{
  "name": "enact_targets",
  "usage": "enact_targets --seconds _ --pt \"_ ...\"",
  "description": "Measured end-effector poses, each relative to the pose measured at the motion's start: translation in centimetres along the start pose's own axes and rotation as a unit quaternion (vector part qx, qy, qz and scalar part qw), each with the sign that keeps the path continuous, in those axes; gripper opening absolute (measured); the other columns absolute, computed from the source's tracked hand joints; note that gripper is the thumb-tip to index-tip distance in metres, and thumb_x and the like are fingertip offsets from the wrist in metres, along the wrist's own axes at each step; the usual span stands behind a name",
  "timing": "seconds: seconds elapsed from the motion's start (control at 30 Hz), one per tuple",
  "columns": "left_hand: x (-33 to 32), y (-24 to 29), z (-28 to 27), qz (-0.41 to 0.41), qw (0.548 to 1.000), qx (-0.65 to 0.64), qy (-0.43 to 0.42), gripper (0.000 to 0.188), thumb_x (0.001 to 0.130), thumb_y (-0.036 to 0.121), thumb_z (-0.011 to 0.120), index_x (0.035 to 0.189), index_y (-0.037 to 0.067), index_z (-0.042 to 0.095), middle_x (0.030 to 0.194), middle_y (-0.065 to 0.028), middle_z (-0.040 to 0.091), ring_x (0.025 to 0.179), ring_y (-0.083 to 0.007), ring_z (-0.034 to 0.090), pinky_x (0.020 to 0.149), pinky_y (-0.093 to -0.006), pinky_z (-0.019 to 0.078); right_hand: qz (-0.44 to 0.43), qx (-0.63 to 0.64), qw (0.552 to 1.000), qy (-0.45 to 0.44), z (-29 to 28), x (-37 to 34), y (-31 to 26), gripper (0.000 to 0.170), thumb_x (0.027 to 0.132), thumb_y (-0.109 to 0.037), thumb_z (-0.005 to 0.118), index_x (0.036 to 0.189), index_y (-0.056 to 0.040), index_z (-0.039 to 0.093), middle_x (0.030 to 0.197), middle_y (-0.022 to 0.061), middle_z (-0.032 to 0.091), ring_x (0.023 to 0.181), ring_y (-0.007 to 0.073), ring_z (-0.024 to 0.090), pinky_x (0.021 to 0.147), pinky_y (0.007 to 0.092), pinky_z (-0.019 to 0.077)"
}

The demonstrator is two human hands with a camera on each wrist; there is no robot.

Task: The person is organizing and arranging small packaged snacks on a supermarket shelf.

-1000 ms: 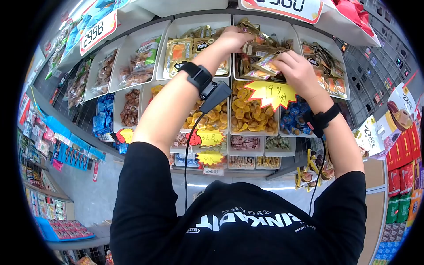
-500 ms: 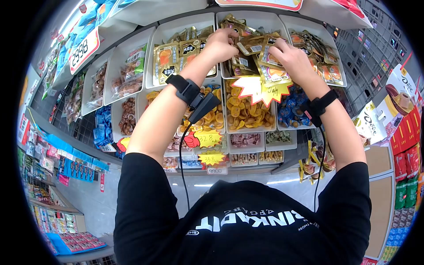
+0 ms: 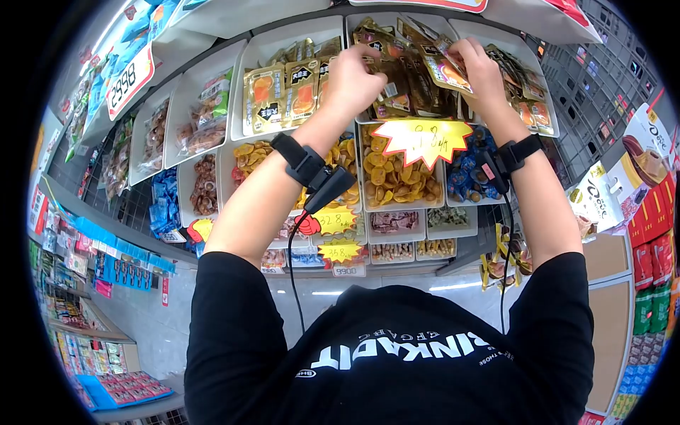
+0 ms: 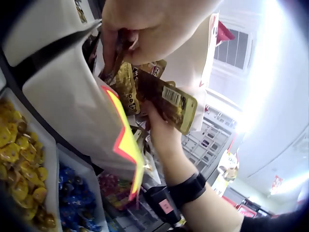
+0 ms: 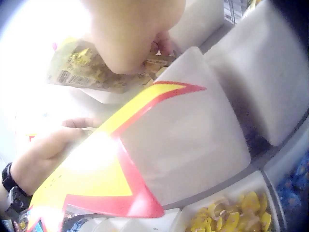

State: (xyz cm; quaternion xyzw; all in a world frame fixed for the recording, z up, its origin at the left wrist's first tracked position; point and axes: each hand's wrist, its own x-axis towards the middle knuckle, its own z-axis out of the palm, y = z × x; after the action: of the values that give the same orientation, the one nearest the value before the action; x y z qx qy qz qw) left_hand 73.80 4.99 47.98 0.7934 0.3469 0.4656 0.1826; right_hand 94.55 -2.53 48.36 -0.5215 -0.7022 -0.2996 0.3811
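Right hand [image 3: 482, 76] gripping at least one gold packet [image 3: 448, 74], left hand [image 3: 352, 83] with grip unclear, one tray [image 3: 443, 28] beneath

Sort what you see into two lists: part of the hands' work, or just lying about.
In the work:
left hand
right hand
gold packet it pinches
white bin of packets

Lying about:
yellow sweets
blue sweets
star-shaped price sign

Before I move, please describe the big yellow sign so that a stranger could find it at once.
Find the bin of gold packets where the left hand and right hand reach. The sign stands at its near edge, above the yellow sweets. It is a red-edged star, clearly bigger than the yellow signs below.
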Motion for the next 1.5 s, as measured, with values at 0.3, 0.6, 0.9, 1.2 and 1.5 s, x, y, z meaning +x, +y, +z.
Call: enact_targets --seconds 0.3,0.6,0.9,1.2,1.5 --pt "-0.2 0.6 -0.8 0.085 0.991 0.031 0.097 0.013 0.060 0.012 0.061 0.067 0.003 0.067 0.054 -0.0078 0.060 0.049 -0.0141 0.057 0.052 -0.0248 0.0454 0.003 0.030 0.999 0.026 0.6 0.1 0.2 0.029 0.066 -0.003 0.063 0.091 -0.0055 0.048 0.087 0.0124 0.054 0.079 0.0302 0.057 0.066 0.0338 0.0468" --pt "-1.0 0.8 0.9 0.097 0.983 0.122 -0.094 0.016 0.061 0.017 0.061 0.068 0.004 0.067 0.062 -0.0133 0.061 0.057 -0.0267 0.060 0.061 -0.0313 0.0502 0.021 0.067 0.997 0.038 0.1 -0.2 -0.7 0.029 0.066 -0.004 0.064 0.091 -0.0059 0.049 0.086 0.0117 0.054 0.077 0.0283 0.058 0.065 0.0323 0.0463" --pt "0.9 1.0 -1.9 -0.080 0.971 -0.157 -0.164 0.038 0.082 0.033 0.052 0.091 -0.003 0.060 0.066 -0.0082 0.060 0.058 -0.0131 0.060 0.050 -0.0211 0.0451 0.048 0.047 0.997 0.048 -0.4 -0.6 -1.6 0.013 0.073 -0.007 0.056 0.082 -0.0061 0.047 0.081 0.0145 0.051 0.068 0.0360 0.053 0.056 0.0426 0.0421" --pt "0.7 3.0 0.0 -0.136 0.913 -0.286 -0.259 0.029 0.076 0.018 0.062 0.086 -0.010 0.057 0.073 -0.0144 0.060 0.063 -0.0186 0.061 0.055 -0.0237 0.0496 -0.055 0.006 0.998 0.017 1.9 -0.4 -0.9 0.031 0.066 -0.001 0.059 0.091 -0.0085 0.044 0.089 0.0107 0.049 0.076 0.0337 0.054 0.059 0.0398 0.0450" --pt "1.3 1.2 -1.4 -0.167 0.956 -0.144 -0.191 0.019 0.071 0.009 0.065 0.073 -0.009 0.059 0.065 -0.0103 0.059 0.052 -0.0137 0.057 0.048 -0.0227 0.0492 -0.068 -0.027 0.997 -0.002 2.0 -0.8 0.7 0.035 0.062 0.005 0.056 0.093 -0.0090 0.046 0.090 0.0087 0.051 0.071 0.0305 0.057 0.059 0.0398 0.0470"
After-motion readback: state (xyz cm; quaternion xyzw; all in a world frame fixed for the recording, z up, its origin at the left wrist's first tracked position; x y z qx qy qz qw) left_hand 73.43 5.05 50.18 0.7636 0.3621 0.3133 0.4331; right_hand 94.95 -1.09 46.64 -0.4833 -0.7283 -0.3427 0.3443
